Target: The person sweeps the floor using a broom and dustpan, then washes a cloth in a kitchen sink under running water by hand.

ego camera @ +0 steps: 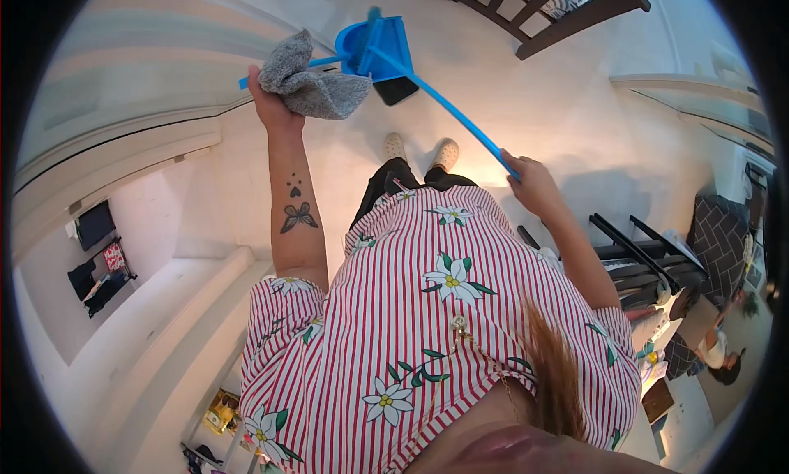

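My left hand (275, 104) is closed around a grey knitted cloth (314, 88) and the blue handle of a dustpan, whose end sticks out beyond my thumb. The blue plastic dustpan (394, 42) is ahead of my feet at the top. My right hand (529, 181) grips the end of a long blue stick (456, 113) that runs up to the dustpan. Blue bristles (373, 27) show at the pan, partly hidden by the stick. A black flat piece (396, 91) shows at the dustpan's near edge; what it belongs to is unclear.
Dark wooden furniture with slats (524, 30) stands at the top right. A glass panel with a pale frame (135, 73) runs along the left. Black chairs (641, 264) stand on the right, with people farther off. My feet in beige clogs (446, 153) are on the pale floor.
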Demonstrator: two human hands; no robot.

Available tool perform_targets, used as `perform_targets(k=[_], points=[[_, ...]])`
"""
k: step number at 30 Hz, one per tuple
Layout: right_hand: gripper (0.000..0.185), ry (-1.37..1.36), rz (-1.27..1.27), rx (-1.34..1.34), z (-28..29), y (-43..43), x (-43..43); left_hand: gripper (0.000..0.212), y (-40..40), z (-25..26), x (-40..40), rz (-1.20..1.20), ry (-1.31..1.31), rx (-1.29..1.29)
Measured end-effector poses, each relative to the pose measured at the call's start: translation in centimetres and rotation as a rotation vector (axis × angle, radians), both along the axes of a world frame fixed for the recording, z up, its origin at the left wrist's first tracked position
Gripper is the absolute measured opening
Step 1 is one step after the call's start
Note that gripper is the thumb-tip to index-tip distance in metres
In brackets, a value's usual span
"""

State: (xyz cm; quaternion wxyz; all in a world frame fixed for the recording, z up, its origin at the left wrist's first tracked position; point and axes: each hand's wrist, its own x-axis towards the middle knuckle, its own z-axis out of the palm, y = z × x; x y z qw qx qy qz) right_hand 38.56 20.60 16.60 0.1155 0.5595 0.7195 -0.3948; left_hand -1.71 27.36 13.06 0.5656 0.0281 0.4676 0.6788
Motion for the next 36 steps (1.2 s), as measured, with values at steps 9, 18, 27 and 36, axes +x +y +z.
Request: perform_targets(k=[9,18,27,36], points=[[0.045,-0.158,0.051,-0.054,1.2,1.9,-0.8,0.038,-0.9,-1.8,1.5,-0.061,0.205,-0.01],[0.045,-0.086,0.002,-0.014,-0.2,0.9,-0.8,0.043,-1.4,0.6,1.5,-0.024,0.153,0.0],[0.041,-0.139,-0.092,-0.054,10.4,3.3,3.8,0.057,-7.1,5.5,-9.2,-0.003,0.29,-0.165],[0.046,-0.314,-0.172,-0.349,14.4,4.1,4.5,0.036,-5.2,-6.4,-10.2,-0.262,0.252,-0.259]])
